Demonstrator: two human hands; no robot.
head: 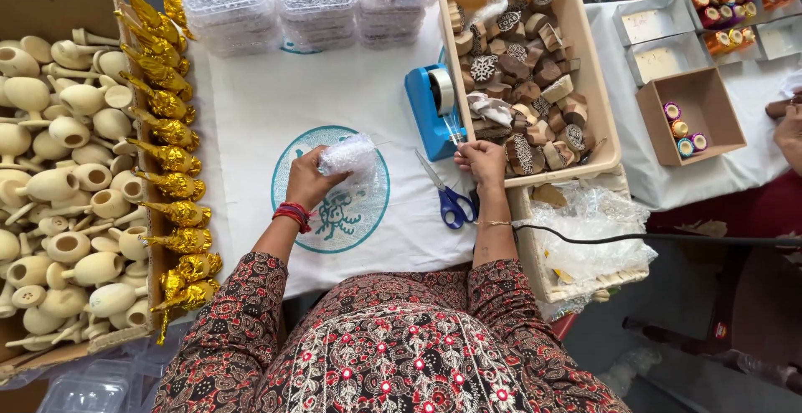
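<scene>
From the head camera, the left hand (307,181) closes its grip around a small bundle wrapped in bubble wrap (349,157), holding it just above the white cloth (267,104) with a teal round print that covers the counter. The right hand (482,162) reaches to the blue tape dispenser (430,111), its fingers pinched on the end of the clear tape strip (455,135). Blue-handled scissors (449,197) lie on the cloth just beside the right wrist. Behind the right hand, a beige tray (585,70) holds carved wooden blocks. On the left, a cardboard box (50,12) is full of pale wooden pieces, with a row of gold-wrapped items (171,158) along its edge. Stacks of clear plastic containers (313,0) stand at the far side.
</scene>
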